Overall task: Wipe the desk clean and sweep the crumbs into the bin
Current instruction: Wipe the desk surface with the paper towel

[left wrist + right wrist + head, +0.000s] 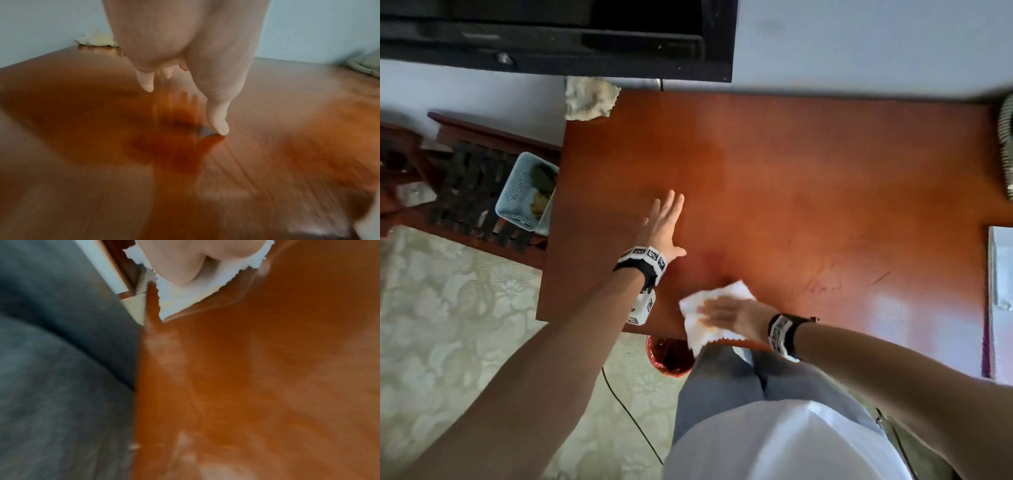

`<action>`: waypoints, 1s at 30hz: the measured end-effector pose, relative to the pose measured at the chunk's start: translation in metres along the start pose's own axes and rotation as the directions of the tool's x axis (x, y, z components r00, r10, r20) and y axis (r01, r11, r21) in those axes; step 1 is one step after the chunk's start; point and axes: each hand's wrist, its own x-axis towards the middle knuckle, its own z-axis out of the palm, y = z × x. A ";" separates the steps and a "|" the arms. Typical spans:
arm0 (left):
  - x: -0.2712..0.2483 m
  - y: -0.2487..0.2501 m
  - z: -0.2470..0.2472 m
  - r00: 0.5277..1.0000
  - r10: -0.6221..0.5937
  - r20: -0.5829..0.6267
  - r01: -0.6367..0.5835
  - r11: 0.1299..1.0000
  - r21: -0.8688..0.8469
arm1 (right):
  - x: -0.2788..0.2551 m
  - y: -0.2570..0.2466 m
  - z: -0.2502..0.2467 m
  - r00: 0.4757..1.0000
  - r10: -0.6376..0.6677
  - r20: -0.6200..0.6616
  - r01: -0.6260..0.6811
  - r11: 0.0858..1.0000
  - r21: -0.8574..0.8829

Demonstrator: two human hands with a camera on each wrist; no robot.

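Observation:
The reddish-brown wooden desk fills the head view. My right hand lies flat on a white paper towel at the desk's near edge, pressing it down; part of the towel hangs over the edge. In the right wrist view the towel shows under the palm, its torn edge against the wood. A red bin stands on the floor just below that edge. My left hand is spread with straight fingers over the desk's left half and holds nothing; the left wrist view shows its fingers just above the wood.
A crumpled yellowish cloth lies at the desk's far left corner. A light-blue basket with scraps sits left of the desk on a dark rack. A black monitor hangs at the back. A cable crosses the patterned floor.

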 end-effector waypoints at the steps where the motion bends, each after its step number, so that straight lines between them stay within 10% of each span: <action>1: -0.006 0.001 0.007 1.000 0.014 0.013 -0.014 1.000 -0.003 | 0.001 -0.016 0.010 0.998 -0.056 0.015 0.056 0.998 -0.008; 11: 0.020 0.037 0.004 0.999 0.031 0.028 -0.029 0.998 -0.064 | -0.020 -0.023 0.008 0.988 -0.126 0.091 0.123 0.992 0.038; 18: 0.042 0.053 -0.003 0.991 -0.004 0.137 0.008 1.000 -0.025 | -0.033 0.068 -0.033 0.954 0.298 -0.041 -0.296 0.954 0.054; 30: 0.045 0.054 0.002 0.993 -0.045 0.105 0.052 0.996 -0.066 | 0.033 0.315 -0.155 0.600 0.788 -0.140 -0.773 0.616 0.155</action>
